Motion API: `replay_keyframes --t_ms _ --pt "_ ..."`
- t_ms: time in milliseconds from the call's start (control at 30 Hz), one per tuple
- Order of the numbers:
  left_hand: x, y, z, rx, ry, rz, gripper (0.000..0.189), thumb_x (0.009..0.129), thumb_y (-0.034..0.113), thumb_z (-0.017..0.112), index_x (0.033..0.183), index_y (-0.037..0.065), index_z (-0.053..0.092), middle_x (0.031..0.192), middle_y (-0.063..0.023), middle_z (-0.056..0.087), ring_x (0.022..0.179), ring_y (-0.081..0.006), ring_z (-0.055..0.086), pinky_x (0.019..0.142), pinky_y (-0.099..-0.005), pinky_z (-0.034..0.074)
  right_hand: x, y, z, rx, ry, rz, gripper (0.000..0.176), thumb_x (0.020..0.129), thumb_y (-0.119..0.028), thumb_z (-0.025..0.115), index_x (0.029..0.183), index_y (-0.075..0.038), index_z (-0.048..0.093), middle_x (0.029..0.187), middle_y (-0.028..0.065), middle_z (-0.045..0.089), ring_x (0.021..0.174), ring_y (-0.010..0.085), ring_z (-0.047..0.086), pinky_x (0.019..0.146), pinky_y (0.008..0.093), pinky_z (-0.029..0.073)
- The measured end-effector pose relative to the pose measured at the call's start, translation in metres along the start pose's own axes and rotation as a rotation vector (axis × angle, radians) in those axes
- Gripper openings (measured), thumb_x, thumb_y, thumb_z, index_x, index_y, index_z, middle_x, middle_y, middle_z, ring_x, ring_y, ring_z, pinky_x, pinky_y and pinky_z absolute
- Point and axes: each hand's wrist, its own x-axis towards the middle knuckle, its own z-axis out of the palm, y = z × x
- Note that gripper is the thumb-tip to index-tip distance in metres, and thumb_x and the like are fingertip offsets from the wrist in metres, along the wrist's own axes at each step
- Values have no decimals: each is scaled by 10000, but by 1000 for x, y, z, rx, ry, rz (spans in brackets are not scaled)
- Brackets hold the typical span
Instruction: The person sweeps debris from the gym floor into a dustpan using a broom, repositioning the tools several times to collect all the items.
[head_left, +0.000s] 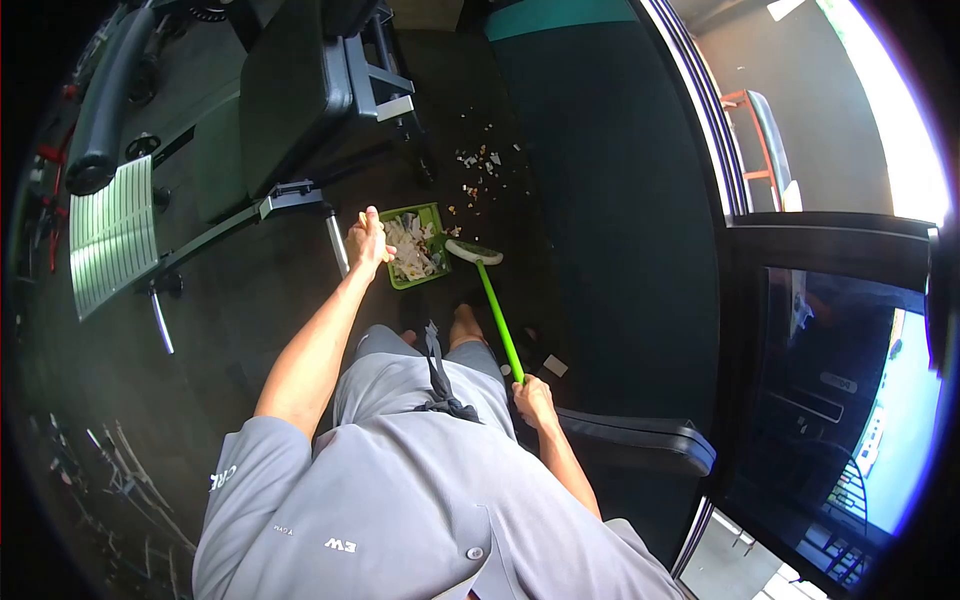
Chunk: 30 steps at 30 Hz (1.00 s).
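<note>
My right hand (536, 402) is wrapped round the bright green handle of a broom (497, 318). The broom's pale head (474, 252) rests on the dark floor just right of a green dustpan (440, 222). White paper-like scraps and small bits of litter (412, 248) fill much of the dustpan. At the pan's left edge my left hand (370, 242) is closed, seemingly on its handle, which the fingers mostly hide. Beyond the broom head, white and orange-brown scraps (482, 160) lie scattered over the floor.
A black padded exercise bench (290, 95) with a metal frame stands at the left front. To the right run a dark mat (610, 190) and a window frame (690, 90). A black padded piece (640, 445) sits close by my right arm. A small pale card (555, 366) lies near my feet.
</note>
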Motion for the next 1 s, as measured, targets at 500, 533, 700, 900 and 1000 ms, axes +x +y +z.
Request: replay_keyframes --t_ms 500,533,700,900,1000 --pt "7 -9 -7 -18 -1 6 569 921 525 392 783 -13 518 577 -99 576 463 -209 631 360 -291 502 59 -39 32 -202 72 24 306 813 -244 574 883 44 653 867 285 630 867 397 637 733 468 527" --pt "6 -6 -7 -20 -1 11 571 921 525 391 784 -15 519 571 -98 572 460 -206 629 360 -290 501 47 -39 33 -185 32 12 312 816 -246 574 888 49 647 871 289 628 872 397 634 741 464 522" --pt "9 -8 -5 -63 -1 -1 550 927 500 401 811 -20 536 564 -95 565 449 -191 618 347 -281 492 5 -31 15 -148 -19 -75 302 837 -247 571 941 31 623 827 263 637 827 389 637 749 435 506" --pt "2 -1 -4 -48 4 8 556 929 491 405 826 -37 543 584 -110 580 447 -197 617 348 -286 496 12 -13 -26 4 79 -8 226 886 -195 549 890 20 616 573 138 597 467 202 605 433 358 486" --pt "3 -5 -5 -46 -4 -3 556 929 491 404 835 -37 548 593 -116 588 447 -199 617 350 -290 497 29 -35 -48 65 84 148 217 870 -204 536 859 -6 625 588 148 609 516 227 625 471 383 495"
